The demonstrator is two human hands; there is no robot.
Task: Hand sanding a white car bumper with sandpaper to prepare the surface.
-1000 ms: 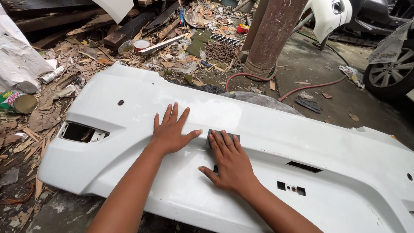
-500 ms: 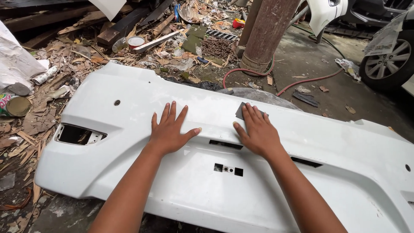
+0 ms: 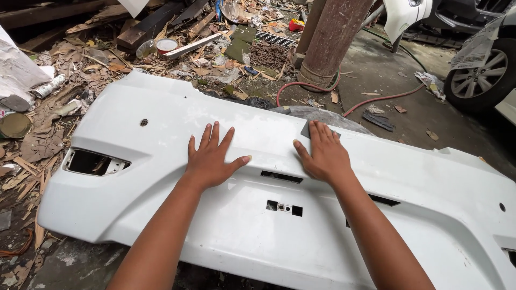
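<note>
A long white car bumper point(image 3: 161, 129) lies across the ground in front of me. My left hand point(image 3: 210, 157) rests flat on its upper face, fingers spread, holding nothing. My right hand point(image 3: 322, 153) presses a small grey sheet of sandpaper point(image 3: 306, 129) against the bumper near its top edge; only a corner of the sheet shows past my fingers. Between and below my hands are a narrow slot point(image 3: 281, 176) and small square holes point(image 3: 284, 207) in the bumper.
Wood scraps, cans and rubbish point(image 3: 64, 80) cover the ground at left and behind. A rusty pillar point(image 3: 334, 37) stands beyond the bumper with a red hose point(image 3: 376, 100) by it. A car wheel point(image 3: 484, 72) is at the right.
My right hand has slid with the sandpaper from the bumper's middle, near the slot, up and right to the top edge. My left hand has stayed put.
</note>
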